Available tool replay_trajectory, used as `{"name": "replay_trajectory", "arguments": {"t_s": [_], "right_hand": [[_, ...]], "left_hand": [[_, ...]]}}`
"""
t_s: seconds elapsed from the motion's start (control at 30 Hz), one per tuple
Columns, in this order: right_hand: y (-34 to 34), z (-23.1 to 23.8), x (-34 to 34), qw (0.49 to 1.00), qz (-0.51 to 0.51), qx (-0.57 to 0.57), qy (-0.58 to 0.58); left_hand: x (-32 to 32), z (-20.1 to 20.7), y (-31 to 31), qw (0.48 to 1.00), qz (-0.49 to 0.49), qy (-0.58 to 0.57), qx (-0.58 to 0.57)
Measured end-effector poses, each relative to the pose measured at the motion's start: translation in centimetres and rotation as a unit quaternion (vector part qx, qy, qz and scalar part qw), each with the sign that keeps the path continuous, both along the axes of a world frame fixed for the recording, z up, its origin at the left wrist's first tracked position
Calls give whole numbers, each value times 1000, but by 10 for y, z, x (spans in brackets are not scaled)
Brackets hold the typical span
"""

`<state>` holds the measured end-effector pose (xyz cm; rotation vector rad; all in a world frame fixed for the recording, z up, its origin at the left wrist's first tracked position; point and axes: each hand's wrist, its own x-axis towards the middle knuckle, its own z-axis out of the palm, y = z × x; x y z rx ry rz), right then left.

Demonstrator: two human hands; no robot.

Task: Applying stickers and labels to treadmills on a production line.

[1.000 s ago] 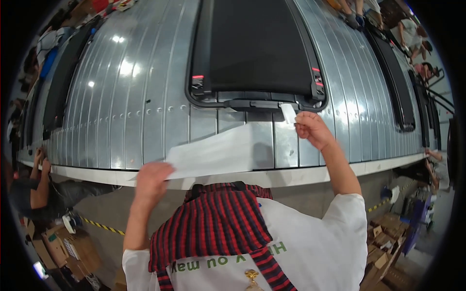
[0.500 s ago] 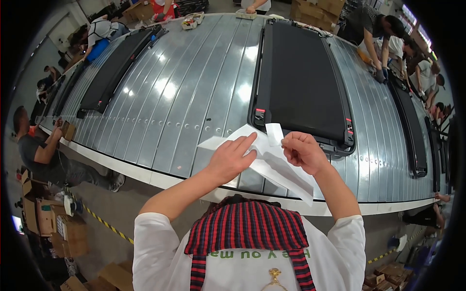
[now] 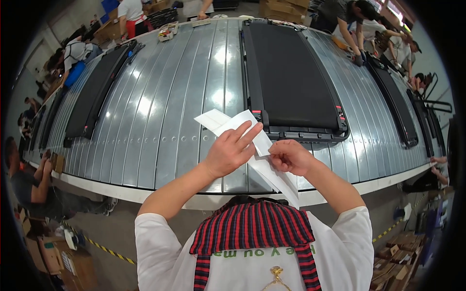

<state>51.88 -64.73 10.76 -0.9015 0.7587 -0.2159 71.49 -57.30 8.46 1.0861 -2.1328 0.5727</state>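
Note:
Thin white sheets (image 3: 213, 119) lie crosswise over the edge of the metal slats, one long strip slanting down past the rim. My left hand (image 3: 229, 151) rests over these sheets, its index and middle fingers stretched out and its thumb apart. To the right, my right hand (image 3: 292, 157) pinches the lower corner of a small white piece of paper (image 3: 259, 140) between thumb and fingers. That piece overlaps the left fingertips; what lies beneath it is hidden. Just beyond both hands stands a flat black walking treadmill (image 3: 291, 72) with red-marked corner caps.
The slatted metal conveyor (image 3: 170, 97) has a white rim (image 3: 126, 194) toward me. Other black treadmills (image 3: 99, 92) lie along it. People work at its far side and ends. Cardboard boxes (image 3: 73, 257) sit on the floor at the lower left.
My right hand has brought the small paper down and left, against my left fingers. The treadmills and far-side people appear shifted left in view as the head turned.

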Motion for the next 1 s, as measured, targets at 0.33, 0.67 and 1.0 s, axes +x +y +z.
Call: {"name": "replay_trajectory", "arguments": {"t_s": [0.33,0.67,1.0], "right_hand": [[-4,22,-17,995,-32,-99,-13],[-9,-1,-8,934,23,-354,27],[-25,-21,-14,930,1,-368,0]], "left_hand": [[14,-28,-11,997,-48,9,61],[-3,-4,2,853,-112,272,430],[-14,-11,-21,892,-124,249,357]]}}
